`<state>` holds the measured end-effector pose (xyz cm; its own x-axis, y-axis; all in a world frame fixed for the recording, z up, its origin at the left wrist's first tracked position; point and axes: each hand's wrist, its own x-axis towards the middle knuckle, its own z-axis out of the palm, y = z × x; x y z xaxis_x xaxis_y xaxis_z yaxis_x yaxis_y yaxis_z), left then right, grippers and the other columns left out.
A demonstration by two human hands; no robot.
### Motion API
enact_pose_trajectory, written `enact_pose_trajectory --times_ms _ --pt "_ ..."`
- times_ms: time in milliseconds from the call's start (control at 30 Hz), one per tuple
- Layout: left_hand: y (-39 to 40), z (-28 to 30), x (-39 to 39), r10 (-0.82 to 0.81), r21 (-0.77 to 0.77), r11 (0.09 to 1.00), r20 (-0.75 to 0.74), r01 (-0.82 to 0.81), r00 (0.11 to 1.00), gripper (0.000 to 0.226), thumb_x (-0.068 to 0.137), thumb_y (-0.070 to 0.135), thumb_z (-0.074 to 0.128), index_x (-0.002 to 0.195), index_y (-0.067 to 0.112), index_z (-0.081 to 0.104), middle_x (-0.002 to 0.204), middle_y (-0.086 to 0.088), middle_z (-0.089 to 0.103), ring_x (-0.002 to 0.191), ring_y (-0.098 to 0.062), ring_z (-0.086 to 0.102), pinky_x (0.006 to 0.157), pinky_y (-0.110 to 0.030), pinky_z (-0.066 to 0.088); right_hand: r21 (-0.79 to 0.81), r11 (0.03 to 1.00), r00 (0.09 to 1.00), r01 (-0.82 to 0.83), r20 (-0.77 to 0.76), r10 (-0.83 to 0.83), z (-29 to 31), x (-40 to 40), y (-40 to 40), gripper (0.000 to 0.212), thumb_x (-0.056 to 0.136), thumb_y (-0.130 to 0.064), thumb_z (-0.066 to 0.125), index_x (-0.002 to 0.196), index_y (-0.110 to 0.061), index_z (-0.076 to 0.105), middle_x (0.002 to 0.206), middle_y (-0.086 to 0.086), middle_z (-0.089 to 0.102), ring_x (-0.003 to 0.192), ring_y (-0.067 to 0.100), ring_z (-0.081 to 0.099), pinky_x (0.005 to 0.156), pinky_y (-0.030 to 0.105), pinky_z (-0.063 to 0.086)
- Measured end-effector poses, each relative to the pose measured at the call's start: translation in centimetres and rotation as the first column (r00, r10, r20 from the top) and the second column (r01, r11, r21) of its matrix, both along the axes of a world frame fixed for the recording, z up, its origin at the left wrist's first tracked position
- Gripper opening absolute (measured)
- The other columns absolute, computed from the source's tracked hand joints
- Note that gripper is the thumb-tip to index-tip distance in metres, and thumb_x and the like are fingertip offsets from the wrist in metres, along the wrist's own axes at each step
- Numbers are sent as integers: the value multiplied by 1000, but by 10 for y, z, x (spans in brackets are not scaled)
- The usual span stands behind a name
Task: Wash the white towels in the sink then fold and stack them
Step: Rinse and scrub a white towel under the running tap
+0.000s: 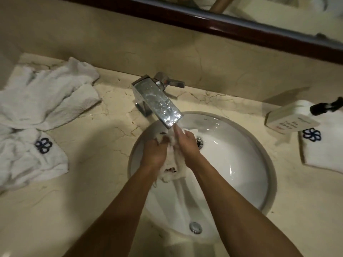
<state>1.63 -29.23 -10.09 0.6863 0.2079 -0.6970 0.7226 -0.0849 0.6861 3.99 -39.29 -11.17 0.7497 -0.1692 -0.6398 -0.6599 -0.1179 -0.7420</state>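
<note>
Washing step: left hand (pixel 155 153) and right hand (pixel 187 143) fingers grip a wet towel (pixel 173 164) under the faucet (pixel 159 102); next, wring it, I judge.

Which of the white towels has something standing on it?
The folded white towel right of the sink, under the white soap bottle. The crumpled towels on the left carry nothing.

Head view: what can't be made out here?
- Towel in the sink: mostly hidden between the left hand and right hand.
- Water flow: faucet spout and hands cover it.
- Soap bottle label: too small to read.
- Towel pile: cut off by left edge.
- Folded towel: cut off by right edge.
</note>
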Motion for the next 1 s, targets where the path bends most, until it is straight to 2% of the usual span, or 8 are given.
enact_pose_trajectory --times_ms 100,300,367,533,633,767,900,1000 --pt "12 -2 -12 151 -244 963 144 -112 978 11 89 12 65 95 15 74 95 -14 75 85 -33 74 77 -40 60 247 943 974 222 -108 -201 4 -1 -14 27 97 -28 57 98 -4 68 86 13 69 81 27 66 72 33 51" --pt "27 -20 -30 86 -806 394 -447 -442 891 36 91 30 59 125 20 58 130 -4 55 126 -19 53 115 -43 34 681 544 862 490 -472 -186 5 -55 -42 39 100 -27 46 123 -1 64 108 20 71 95 30 70 97 40 51" --pt "31 -34 -42 -37 -762 427 -552 -487 833 44 79 26 77 120 27 59 127 9 53 137 -6 40 118 -34 26 716 510 855 477 -513 -80 5 -71 -49 44 99 -39 52 118 -3 69 105 18 74 91 29 73 89 36 56" --pt "38 -54 -54 113 -622 681 -432 -387 895 31 88 20 72 114 4 72 130 -25 62 121 -41 60 108 -55 43 755 579 926 309 -378 -2 7 -74 -54 65 61 -26 95 116 -3 70 108 17 71 93 26 69 88 34 54" --pt "33 -54 -48 178 -503 787 -370 -357 912 13 89 21 70 90 12 79 116 -24 66 95 -32 66 100 -47 49 826 481 956 292 -269 -118 19 -63 -61 49 72 -22 88 114 -3 68 110 24 70 100 35 70 90 44 58" --pt "38 -46 -50 23 -569 722 -550 -394 835 38 88 27 74 119 7 69 122 -15 67 113 -29 63 109 -44 42 837 488 967 247 -186 -172 37 -50 -72 29 103 -28 49 111 -9 68 117 15 67 114 26 64 117 40 37" --pt "34 -27 -53 46 -677 655 -406 -334 913 20 91 26 65 88 8 72 84 -15 69 71 -22 71 74 -27 57 848 448 959 283 -244 -145 48 -48 -78 37 104 -34 47 112 -6 69 102 17 72 88 29 73 73 39 62" --pt "31 -13 -49 167 -651 734 -105 -195 980 10 85 20 71 78 17 78 96 -16 71 95 -33 69 96 -41 49 838 449 943 309 -331 -30 32 -56 -77 45 81 -24 81 114 -5 58 68 11 61 46 13 58 37 19 44"
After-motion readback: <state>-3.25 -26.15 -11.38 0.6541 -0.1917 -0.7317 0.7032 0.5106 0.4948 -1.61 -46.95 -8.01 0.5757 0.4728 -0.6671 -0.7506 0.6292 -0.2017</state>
